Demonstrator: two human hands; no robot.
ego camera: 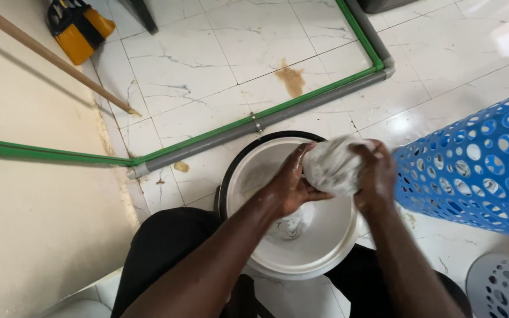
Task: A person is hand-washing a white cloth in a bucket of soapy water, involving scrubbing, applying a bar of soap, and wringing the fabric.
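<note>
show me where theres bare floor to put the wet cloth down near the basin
Bare tiled floor lies beyond the green and grey pipes, bordered by the broom and the brown stain. A smaller patch sits between the pipes and the white basin. The right is crowded: the blue perforated basket stands close beside the right hand. Both hands, left hand included, grip the white cloth.

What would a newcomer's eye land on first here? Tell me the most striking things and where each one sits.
At centre, the left hand and right hand squeeze a bunched wet white cloth over a white basin set on the floor between the person's knees. A bright blue perforated laundry basket crowds the right edge. Green and grey pipes cross the tiles behind, with a brown stain just beyond them.
</note>
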